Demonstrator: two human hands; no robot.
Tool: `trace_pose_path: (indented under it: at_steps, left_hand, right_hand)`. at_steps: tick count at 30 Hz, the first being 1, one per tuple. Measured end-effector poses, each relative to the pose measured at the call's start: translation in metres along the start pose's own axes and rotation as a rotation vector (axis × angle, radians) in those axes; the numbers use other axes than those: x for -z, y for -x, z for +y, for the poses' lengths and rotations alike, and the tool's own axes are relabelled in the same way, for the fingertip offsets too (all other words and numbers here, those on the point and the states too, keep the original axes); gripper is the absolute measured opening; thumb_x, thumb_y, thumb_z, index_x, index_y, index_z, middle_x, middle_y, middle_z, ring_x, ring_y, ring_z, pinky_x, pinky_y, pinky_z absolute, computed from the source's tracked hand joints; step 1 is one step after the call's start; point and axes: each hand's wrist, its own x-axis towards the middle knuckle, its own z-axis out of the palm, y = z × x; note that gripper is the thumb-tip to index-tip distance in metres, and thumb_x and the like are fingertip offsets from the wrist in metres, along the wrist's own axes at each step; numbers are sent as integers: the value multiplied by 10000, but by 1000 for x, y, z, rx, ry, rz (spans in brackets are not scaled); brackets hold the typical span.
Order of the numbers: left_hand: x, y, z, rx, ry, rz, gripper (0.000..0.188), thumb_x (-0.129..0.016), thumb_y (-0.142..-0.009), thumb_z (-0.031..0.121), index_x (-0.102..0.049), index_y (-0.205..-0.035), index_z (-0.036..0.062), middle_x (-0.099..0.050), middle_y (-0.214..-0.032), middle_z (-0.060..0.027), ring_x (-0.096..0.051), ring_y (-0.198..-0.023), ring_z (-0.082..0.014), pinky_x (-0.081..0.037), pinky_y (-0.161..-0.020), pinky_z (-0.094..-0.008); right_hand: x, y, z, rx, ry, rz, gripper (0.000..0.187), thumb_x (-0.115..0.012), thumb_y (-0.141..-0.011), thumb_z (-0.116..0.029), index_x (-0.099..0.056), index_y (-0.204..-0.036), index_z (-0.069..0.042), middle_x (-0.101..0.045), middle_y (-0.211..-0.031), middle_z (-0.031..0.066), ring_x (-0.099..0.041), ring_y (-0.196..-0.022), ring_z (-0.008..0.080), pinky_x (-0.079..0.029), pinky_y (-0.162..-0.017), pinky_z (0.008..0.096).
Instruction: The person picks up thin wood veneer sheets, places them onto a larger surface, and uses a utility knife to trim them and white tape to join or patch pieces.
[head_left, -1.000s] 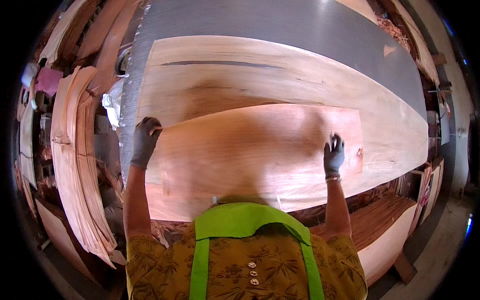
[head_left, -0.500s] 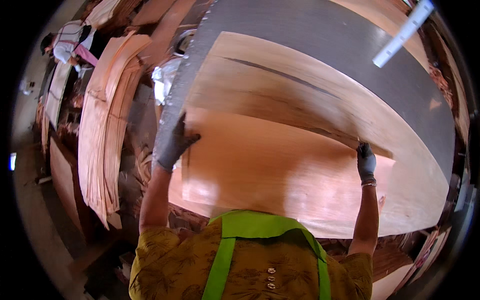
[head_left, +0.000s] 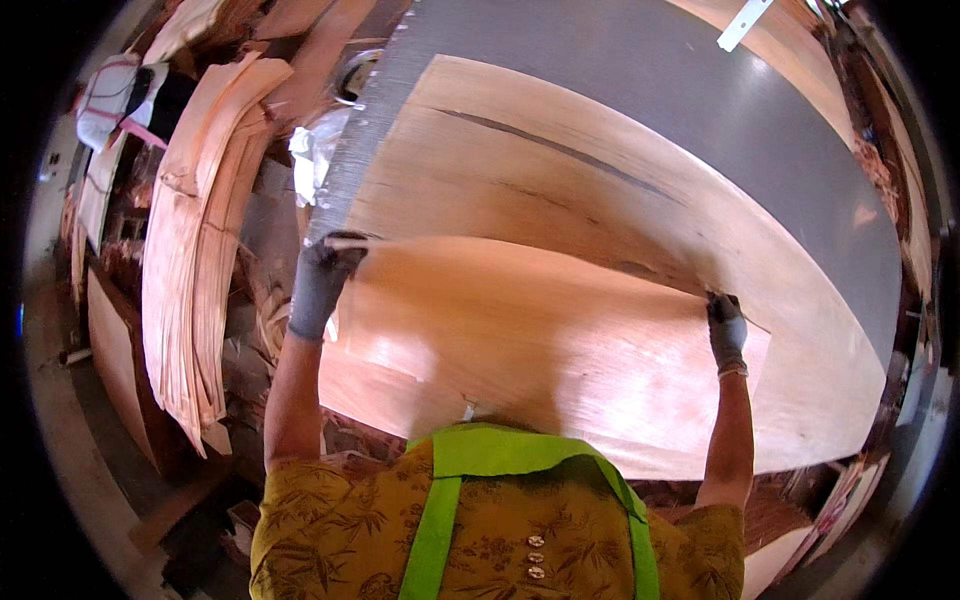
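A reddish wood veneer sheet (head_left: 520, 330) spans the space between my two grey-gloved hands. My left hand (head_left: 328, 272) is closed on its far left corner, and the edge there looks raised. At the far edge on the right, my right hand (head_left: 727, 330) pinches the same sheet, knuckles up. Beneath it lies a larger, paler veneer sheet (head_left: 590, 190) with a long dark streak and some cracks. Both sheets rest on a dark grey tabletop (head_left: 580, 45). The near part of the reddish sheet reaches close to my green apron strap (head_left: 510, 452).
Left of the table stands a tall bundle of veneer strips (head_left: 190, 250). A crumpled white plastic bag (head_left: 312, 160) sits by the table's left edge. Another person (head_left: 115, 100) is at the far left. A white perforated bar (head_left: 743, 25) shows at the top right.
My left hand has gone from thumb spread beside the reddish sheet to closed on its corner. The sheet's far edge has come slightly toward me, with my right hand still on it.
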Motion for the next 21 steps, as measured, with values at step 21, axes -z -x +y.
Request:
trace_pose_path:
  at_steps: [21]
  left_hand:
    - [-65,-233,-115,237,-738,273,670,-676,-744,327,-411,-1327,132,-643,-989,-176,-622,-894,-345,-482,-765,-441]
  right_hand:
    - [-51,-171,29,-171,32,47,225,-465,-881,-178,-583,-1056,-101,-619,-957,182,-590,-863,381,-459,-694,444]
